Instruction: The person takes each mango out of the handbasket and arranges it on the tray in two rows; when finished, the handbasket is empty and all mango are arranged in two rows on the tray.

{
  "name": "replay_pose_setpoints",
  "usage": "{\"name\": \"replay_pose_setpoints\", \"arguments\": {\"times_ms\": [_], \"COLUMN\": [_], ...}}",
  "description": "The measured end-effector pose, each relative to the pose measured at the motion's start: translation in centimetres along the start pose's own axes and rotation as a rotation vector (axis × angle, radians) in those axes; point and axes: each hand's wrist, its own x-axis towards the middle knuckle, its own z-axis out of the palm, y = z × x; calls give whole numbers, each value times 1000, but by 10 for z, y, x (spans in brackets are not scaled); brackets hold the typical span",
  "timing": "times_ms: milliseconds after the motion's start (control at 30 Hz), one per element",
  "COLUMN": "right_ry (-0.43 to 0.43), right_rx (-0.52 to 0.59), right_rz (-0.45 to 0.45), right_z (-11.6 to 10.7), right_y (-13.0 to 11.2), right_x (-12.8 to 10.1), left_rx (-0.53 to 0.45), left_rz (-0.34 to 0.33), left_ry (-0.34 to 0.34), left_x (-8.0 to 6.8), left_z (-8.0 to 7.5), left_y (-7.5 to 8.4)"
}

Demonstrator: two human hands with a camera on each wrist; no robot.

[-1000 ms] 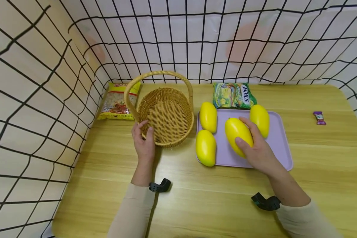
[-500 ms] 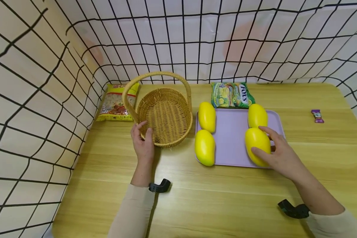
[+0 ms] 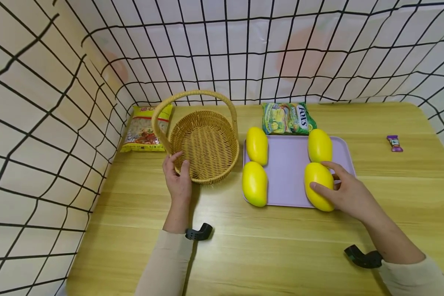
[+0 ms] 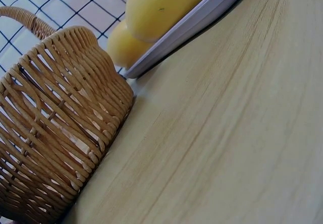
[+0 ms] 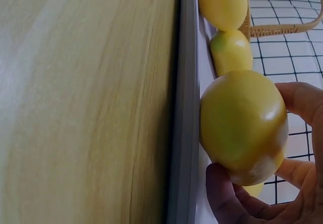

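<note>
My right hand (image 3: 345, 193) grips a yellow mango (image 3: 318, 186) that lies on the front right corner of the lilac tray (image 3: 286, 174); thumb and fingers curl round the mango (image 5: 242, 125) in the right wrist view. Three more mangoes lie on the tray: back right (image 3: 320, 145), back left (image 3: 257, 145) and front left (image 3: 255, 183). My left hand (image 3: 177, 179) holds the near rim of the empty wicker basket (image 3: 205, 142), thumb on the rim. The left wrist view shows the basket wall (image 4: 55, 133) and two mangoes (image 4: 161, 4) on the tray edge.
A yellow snack bag (image 3: 145, 127) lies left of the basket by the wire-grid wall. A green candy bag (image 3: 287, 118) lies behind the tray. A small purple wrapped sweet (image 3: 394, 143) sits at the far right. The wooden table (image 3: 266, 250) extends toward me.
My right hand carried the mango from the tray's middle to its front right corner and set it down there. The left hand stayed on the basket rim.
</note>
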Motion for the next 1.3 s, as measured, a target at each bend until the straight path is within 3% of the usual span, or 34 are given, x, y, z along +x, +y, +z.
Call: {"name": "replay_pose_setpoints", "arguments": {"times_ms": [900,1200,1300], "right_ry": [23,122,179], "right_rx": [-40,-13,22], "right_rz": [-14,36,34], "right_z": [3,-6,-7], "right_y": [1,-6,-10], "right_x": [2,-10,-12], "left_rx": [-37,-45,-58], "left_rz": [-5,22,2], "left_ry": [16,18,52], "left_x": [0,0,-1], "left_z": [-1,-2,-2], "left_y": [2,0,9]}}
